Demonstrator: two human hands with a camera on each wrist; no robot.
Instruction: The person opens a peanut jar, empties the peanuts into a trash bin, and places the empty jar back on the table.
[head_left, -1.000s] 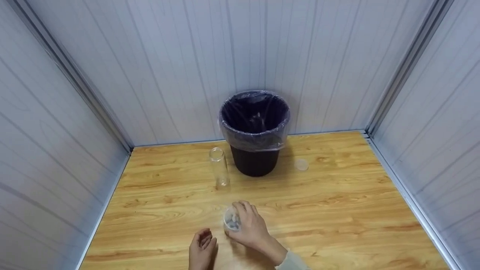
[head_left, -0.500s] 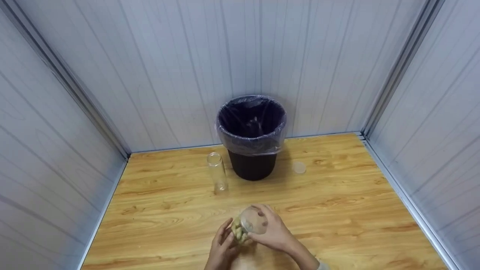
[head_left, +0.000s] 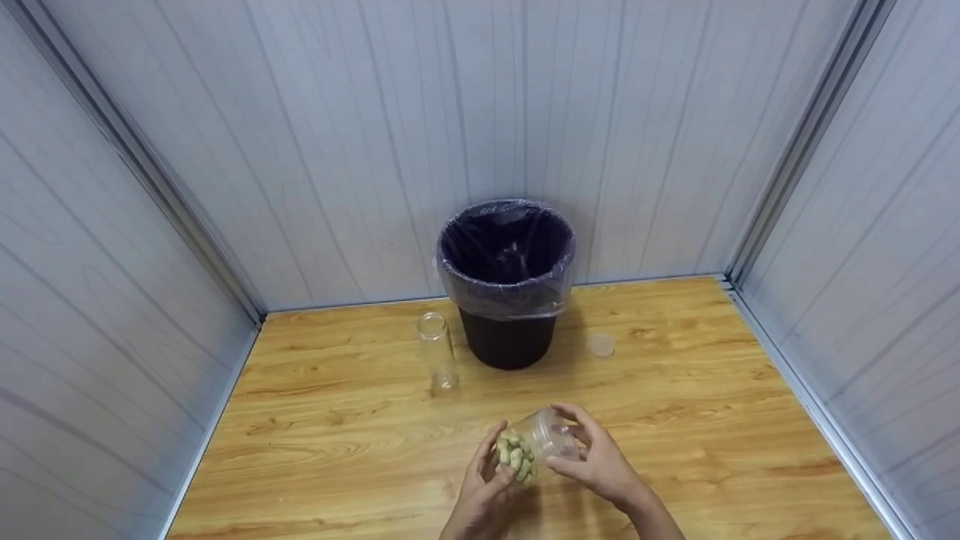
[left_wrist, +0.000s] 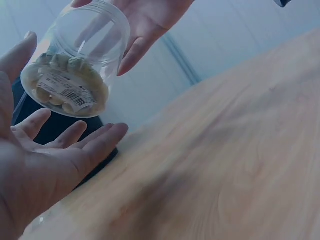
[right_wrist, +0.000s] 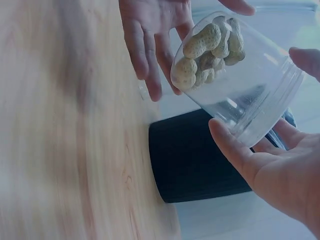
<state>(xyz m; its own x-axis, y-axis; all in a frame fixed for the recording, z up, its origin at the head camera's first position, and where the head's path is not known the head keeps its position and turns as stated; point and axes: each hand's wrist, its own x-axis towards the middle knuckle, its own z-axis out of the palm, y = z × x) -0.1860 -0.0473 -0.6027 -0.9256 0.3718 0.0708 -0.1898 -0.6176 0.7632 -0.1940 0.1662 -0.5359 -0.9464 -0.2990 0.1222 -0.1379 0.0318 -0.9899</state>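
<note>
In the head view a clear plastic jar [head_left: 546, 435] lies tilted on its side in the air, its base toward the left. Unshelled peanuts [head_left: 516, 456] are gathered at the base end. My right hand [head_left: 600, 457] grips the jar by its ridged mouth end, thumb and fingers on opposite sides, as the right wrist view shows. At the base end is my left hand [head_left: 484, 484], fingers spread and extended right by the jar's bottom. A printed barcode label [left_wrist: 67, 91] shows on the base in the left wrist view.
Against the back wall stands a black bin [head_left: 510, 337] with a clear plastic liner. Left of it is a tall clear glass [head_left: 439, 356], upright. A translucent round disc [head_left: 601, 345] lies flat to the bin's right. Panelled walls enclose the wooden tabletop [head_left: 322, 420].
My right hand has moved right with the jar and turned it, base now leftward. The left hand has come up and right to the base, its fingers spreading. The peanuts now show plainly.
</note>
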